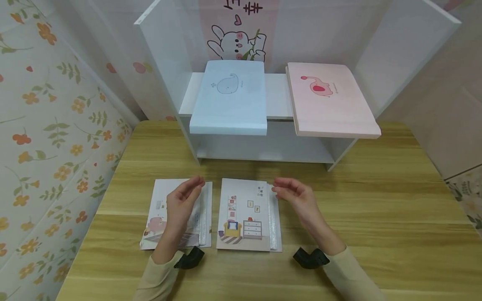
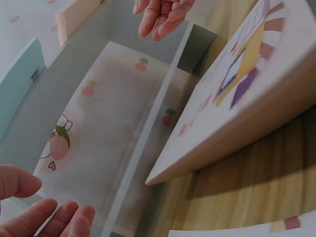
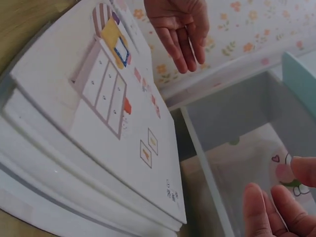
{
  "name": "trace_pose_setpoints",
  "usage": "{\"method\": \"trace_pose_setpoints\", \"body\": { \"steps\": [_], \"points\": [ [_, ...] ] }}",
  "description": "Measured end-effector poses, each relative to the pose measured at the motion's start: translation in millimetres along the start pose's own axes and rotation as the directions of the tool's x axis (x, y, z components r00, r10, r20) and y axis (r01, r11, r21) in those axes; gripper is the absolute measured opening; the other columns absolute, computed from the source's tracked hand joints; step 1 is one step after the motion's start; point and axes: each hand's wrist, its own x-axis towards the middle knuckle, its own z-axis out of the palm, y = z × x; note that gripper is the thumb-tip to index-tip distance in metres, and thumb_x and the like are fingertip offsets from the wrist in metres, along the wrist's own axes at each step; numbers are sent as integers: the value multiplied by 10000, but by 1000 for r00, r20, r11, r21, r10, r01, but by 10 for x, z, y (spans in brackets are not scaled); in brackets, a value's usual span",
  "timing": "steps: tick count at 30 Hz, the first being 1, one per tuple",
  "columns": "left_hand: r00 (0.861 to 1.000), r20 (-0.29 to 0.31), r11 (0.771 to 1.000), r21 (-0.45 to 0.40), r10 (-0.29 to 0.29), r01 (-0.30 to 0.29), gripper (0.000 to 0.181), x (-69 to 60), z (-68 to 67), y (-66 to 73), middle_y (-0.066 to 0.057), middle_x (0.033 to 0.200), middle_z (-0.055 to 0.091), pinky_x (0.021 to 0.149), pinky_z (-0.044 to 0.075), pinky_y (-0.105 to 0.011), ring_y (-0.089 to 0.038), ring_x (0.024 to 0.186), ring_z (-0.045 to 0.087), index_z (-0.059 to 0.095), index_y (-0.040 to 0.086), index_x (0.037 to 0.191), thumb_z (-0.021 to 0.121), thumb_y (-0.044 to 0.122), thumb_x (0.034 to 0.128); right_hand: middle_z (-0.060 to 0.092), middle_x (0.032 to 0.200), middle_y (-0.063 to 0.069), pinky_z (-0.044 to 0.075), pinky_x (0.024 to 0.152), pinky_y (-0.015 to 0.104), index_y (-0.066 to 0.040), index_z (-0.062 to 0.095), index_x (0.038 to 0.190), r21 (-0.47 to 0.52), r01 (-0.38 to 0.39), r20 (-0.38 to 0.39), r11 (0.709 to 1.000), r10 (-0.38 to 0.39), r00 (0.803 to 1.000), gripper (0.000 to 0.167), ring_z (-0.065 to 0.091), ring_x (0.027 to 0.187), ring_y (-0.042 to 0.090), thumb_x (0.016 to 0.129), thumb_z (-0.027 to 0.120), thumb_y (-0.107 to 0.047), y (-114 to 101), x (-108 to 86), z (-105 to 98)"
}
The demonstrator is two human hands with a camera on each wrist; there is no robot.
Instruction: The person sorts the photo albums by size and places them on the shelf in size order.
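Note:
My left hand [image 1: 182, 205] hovers over the left white illustrated book [image 1: 158, 209], covering part of its cover. Its fingers are loosely bent, with nothing held. Just off the upper right edge of the other white book [image 1: 242, 209], printed with a yellow armchair and a chest of drawers, is my right hand [image 1: 301, 202], also holding nothing. Both hands face each other with a gap between them. In the left wrist view the left fingers [image 2: 74, 219] are relaxed; the right wrist view likewise shows loose right fingers [image 3: 256, 210].
A white shelf unit [image 1: 263, 144] stands at the back of the wooden table [image 1: 395, 209]. On its upper board lie a pale blue whale-printed book [image 1: 229, 100] and a pink elephant-printed book [image 1: 331, 104], both jutting over the front. Patterned curtains [image 1: 67, 125] hang around.

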Motion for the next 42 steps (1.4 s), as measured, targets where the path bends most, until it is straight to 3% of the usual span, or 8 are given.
{"method": "trace_pose_setpoints", "body": {
  "steps": [12,22,26,32,37,42],
  "points": [
    [999,20,999,25,-39,39,284,-74,-40,-82,-270,1167,595,851,469,-176,-44,948,636,577,-112,1169,566,-52,892,525,1240,261,488,839,211,93,526,1213,-6,-79,-47,997,79,996,348,590,984,131,892,606,-16,122,-83,6],
    [993,29,992,62,-111,109,311,-110,-40,-101,-263,1183,588,832,469,-152,-27,946,626,554,-110,1201,561,-54,895,417,1379,223,419,878,132,63,398,1349,-72,-114,-64,991,110,992,493,426,1243,314,898,580,-12,207,-203,-5],
    [987,46,983,109,-156,151,330,-137,-26,-107,-242,1220,575,834,459,-137,-118,1037,613,536,-97,1234,548,-32,911,375,1424,206,395,963,217,46,360,1381,-95,-148,-40,984,145,989,523,377,1294,316,916,573,-61,231,-246,-4],
    [977,106,970,181,-183,162,383,-220,25,-121,-246,1310,504,902,426,-157,-308,1207,497,476,-98,1297,524,45,945,306,1465,225,286,1065,414,43,303,1416,-105,-167,-3,980,168,986,566,309,1340,347,938,557,-122,248,-318,13],
    [959,165,960,195,-233,200,427,-306,70,-122,-259,1337,471,970,406,-258,-328,1236,464,421,-109,1334,510,63,953,271,1476,242,272,1069,411,66,258,1430,-89,-194,30,977,198,980,583,281,1350,361,955,531,-133,268,-361,16],
    [943,226,960,196,-244,201,457,-364,121,-128,-277,1348,450,1011,371,-328,-347,1259,432,380,-134,1347,504,64,954,280,1470,249,280,1059,399,84,263,1423,-83,-212,28,974,215,976,568,291,1346,358,958,520,-118,288,-372,23]
  ]
}}
